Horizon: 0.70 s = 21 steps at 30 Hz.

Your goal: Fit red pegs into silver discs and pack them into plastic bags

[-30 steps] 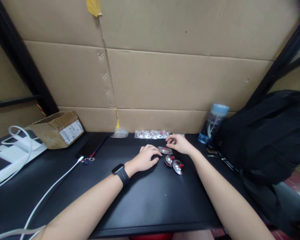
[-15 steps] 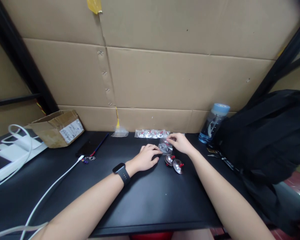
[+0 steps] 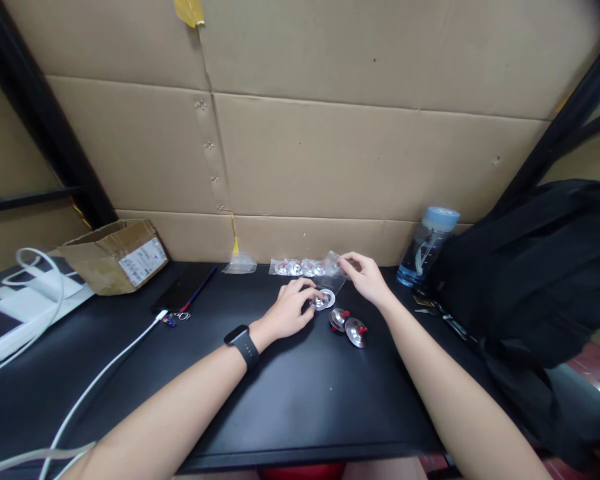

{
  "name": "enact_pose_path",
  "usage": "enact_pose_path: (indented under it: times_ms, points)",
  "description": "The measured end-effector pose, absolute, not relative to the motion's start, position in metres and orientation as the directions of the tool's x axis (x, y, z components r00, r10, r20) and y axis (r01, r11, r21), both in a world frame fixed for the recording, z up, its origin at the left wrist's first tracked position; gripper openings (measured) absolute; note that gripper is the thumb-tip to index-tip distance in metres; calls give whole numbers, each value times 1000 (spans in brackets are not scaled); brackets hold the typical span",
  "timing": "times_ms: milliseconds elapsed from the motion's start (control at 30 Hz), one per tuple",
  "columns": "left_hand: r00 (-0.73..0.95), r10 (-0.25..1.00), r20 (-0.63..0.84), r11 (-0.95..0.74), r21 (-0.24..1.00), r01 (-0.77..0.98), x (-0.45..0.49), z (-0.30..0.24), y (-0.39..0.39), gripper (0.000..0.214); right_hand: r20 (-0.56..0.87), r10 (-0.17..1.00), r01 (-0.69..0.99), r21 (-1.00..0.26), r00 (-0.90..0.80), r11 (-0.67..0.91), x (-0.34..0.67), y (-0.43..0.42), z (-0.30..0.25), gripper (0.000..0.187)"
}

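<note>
My left hand, with a dark watch on the wrist, has thumb and fingers closed on the edge of shiny silver finger cymbals with a bit of red on them. Pinched in my right hand is a clear plastic bag, lifted just behind those cymbals. More finger cymbals with red straps lie on the black table, nearer to me and slightly right. A row of finger cymbals in clear bags lies along the back, partly behind the lifted bag.
A cardboard box and a dark phone with a white cable are on the left, beside white chargers. An empty-looking clear bag lies at the back. A water bottle and black backpack stand right.
The clear bag has come up and away from the cymbals it covered, which now lie bare. My left fingers have closed on them; my right hand has moved slightly right.
</note>
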<state>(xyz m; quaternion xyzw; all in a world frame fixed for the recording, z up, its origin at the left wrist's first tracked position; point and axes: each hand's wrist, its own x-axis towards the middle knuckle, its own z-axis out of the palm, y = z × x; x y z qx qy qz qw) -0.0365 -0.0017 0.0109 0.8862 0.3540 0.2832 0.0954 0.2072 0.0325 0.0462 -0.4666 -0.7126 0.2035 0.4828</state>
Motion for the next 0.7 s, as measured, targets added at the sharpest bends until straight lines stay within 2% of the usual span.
enact_pose_path:
  times_ms: [100,233,400,533,633,700]
  points:
    - [554,648,522,-750,313,582,-37,20,-5,37,534,844,434,-749,-53,501,204,30,50,40]
    - [586,588,558,-765,147,628,-40,30,-8,48,499,866,300,-821,-37,486,192,23,55,42]
    - [624,532,573,-776,35,630,-42,33,-10,37,457,883,116,-876,-104,467,175,13,57,37]
    - [628,458,629,-793,-30,609,-44,35,-8,32,421,881,122,-883,-216,452,172,8,56,41]
    - [649,344,679,-798,-153,583,-46,36,-4,27,380,877,127,-894,-295,430,176,9,54,58]
    - [667,275,692,-797,-224,561,-47,35,-1,24,347,888,138,-906,-302,401,179,10,53,57]
